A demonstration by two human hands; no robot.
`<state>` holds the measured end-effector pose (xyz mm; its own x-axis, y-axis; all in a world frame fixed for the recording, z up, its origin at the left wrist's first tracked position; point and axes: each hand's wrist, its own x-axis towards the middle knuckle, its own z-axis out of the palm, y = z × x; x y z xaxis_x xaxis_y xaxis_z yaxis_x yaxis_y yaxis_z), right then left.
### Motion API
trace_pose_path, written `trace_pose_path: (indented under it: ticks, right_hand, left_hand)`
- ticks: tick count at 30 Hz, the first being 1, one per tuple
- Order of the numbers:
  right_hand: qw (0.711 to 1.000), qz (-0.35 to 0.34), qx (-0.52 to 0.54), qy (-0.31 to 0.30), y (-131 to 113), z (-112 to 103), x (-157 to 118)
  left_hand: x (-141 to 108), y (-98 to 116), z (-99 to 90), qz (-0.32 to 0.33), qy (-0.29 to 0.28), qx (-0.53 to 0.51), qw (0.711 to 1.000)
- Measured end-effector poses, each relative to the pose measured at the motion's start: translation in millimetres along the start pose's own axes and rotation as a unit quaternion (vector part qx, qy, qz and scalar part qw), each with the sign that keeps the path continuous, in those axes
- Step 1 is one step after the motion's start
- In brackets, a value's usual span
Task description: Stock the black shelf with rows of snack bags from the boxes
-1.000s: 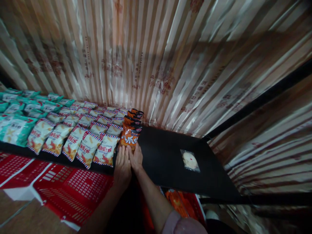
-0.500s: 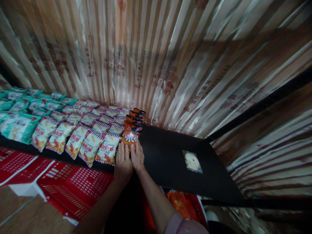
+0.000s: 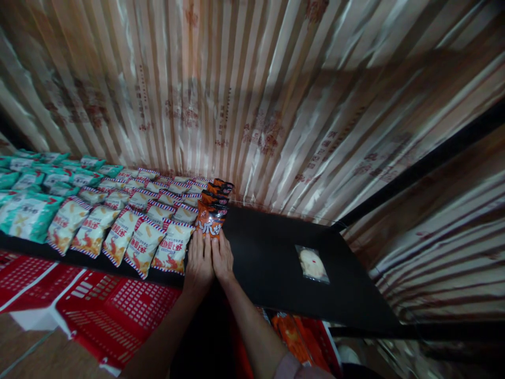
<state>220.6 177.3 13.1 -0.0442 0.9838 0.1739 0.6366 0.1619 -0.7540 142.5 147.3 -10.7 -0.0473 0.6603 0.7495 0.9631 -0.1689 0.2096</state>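
The orange bag (image 3: 210,220), at twelve o'clock from the left hand (image 3: 200,265) and right hand (image 3: 223,258) touching it (whether clamped, I cannot tell), looks light, slick and crushable, best held by its sides.

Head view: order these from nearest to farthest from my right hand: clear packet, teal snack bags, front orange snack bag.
1. Front orange snack bag: just ahead, at the right hand's fingertips.
2. Clear packet: off to the right, on the black shelf.
3. Teal snack bags: far left.
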Motion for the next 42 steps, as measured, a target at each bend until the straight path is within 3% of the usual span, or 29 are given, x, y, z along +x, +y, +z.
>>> trace_pose_path:
  ticks: [13,22,42]
  right_hand:
    - [1.0,-0.012,-0.008,0.014,3.0,3.7,0.9]
    - [1.0,-0.005,-0.024,0.011,1.4,4.1,1.9]
    - [1.0,-0.006,-0.01,0.006,3.0,4.2,1.6]
  left_hand:
    - [-0.6,-0.4,2.3,0.015,-0.002,0.014,1.0]
    - [-1.3,-1.5,-1.8,0.021,-0.045,0.002,0.999]
    - [-3.2,0.1,-3.8,-0.01,-0.02,-0.023,0.999]
